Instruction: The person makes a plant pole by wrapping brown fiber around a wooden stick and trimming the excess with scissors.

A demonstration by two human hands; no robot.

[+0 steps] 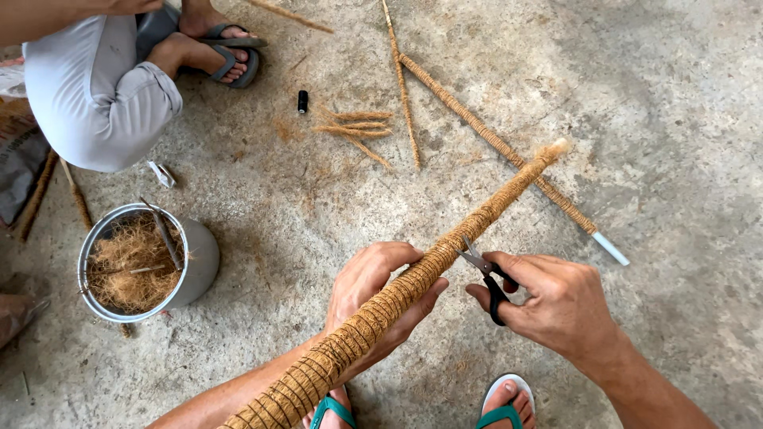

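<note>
My left hand (380, 295) grips a long pole wrapped in brown coir fibre and bound with thread (477, 218), which slants from the bottom left up to a frayed tip at centre right. My right hand (552, 300) holds small black-handled scissors (486, 274), their blades touching the pole just beyond my left thumb. My feet in teal sandals (504, 405) show below.
A finished wrapped stick with a white end (509, 155) lies on the concrete floor behind. Loose fibre strands (358, 131) and a small black spool (303, 101) lie nearby. A metal bucket of coir fibre (139, 262) stands left. Another person in grey trousers (95, 95) squats at top left.
</note>
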